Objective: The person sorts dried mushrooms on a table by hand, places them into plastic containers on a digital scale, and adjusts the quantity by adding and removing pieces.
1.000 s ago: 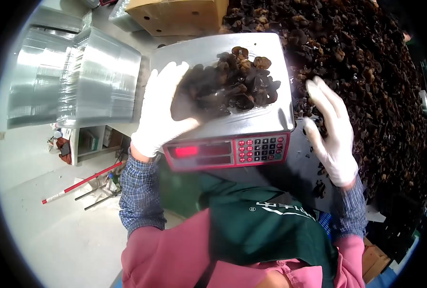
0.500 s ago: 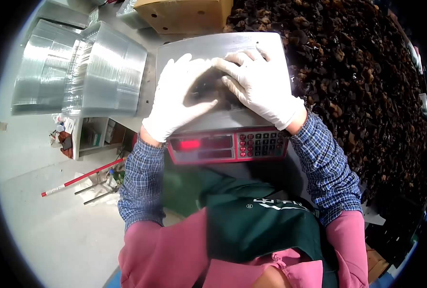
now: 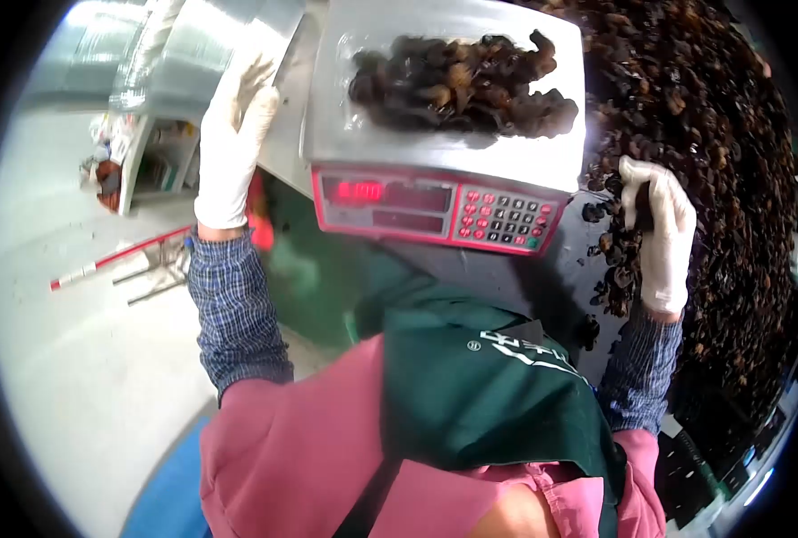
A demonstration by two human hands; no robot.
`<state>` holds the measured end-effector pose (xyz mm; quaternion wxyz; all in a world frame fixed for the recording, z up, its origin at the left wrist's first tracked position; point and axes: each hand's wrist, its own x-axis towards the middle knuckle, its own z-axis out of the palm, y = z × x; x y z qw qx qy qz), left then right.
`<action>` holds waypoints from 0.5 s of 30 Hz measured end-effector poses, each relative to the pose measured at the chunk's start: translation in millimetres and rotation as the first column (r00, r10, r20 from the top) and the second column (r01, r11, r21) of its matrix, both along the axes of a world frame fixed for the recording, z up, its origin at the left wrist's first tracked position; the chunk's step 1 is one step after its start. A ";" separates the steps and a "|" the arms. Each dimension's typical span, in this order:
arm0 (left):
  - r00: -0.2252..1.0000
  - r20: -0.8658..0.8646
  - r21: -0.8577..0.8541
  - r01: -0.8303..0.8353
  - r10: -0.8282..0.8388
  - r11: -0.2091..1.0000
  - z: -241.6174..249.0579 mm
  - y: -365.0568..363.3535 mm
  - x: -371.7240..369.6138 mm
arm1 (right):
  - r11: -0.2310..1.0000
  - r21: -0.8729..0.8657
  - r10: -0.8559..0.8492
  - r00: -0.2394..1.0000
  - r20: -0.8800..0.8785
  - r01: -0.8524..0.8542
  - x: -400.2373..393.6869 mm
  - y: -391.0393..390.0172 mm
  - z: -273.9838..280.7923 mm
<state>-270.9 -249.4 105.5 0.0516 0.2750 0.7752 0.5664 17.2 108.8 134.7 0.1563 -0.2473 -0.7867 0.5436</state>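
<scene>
My left hand, in a white glove, has its fingers stretched out with the thumb apart. Its fingertips overlap the lower edge of the stacked clear plastic trays at the upper left. My right hand, also gloved, is over the edge of a pile of dark wood ear mushrooms. Its fingers are curved with a gap to the thumb, and nothing shows held. Between the hands, a clump of wood ear mushrooms lies on the metal pan of a red weighing scale, whose display glows red.
Loose mushroom bits are scattered on the grey table beside the scale. At the left stand a white shelf and a red-and-white pole near the floor. A dark green apron covers my front.
My hands have parted from over the scale, left toward the trays and right to the mushroom pile, uncovering the clump on the pan. The view has shifted, so the scale sits higher.
</scene>
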 end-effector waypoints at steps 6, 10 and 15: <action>0.999 -0.027 -0.131 -0.030 0.027 0.991 -9.5 -3.5 14.7 | 0.990 0.069 0.080 0.896 0.437 -0.122 67.7 -5.9 -45.6; 0.984 -0.177 -0.178 -0.051 0.019 0.983 -17.8 0.7 14.5 | 0.948 0.168 0.161 0.864 0.478 -0.270 65.1 -13.6 -44.2; 0.984 -0.178 -0.233 -0.040 -0.002 0.972 -9.7 -0.2 22.4 | 0.982 0.017 0.165 0.890 0.426 -0.190 46.1 -19.5 -24.9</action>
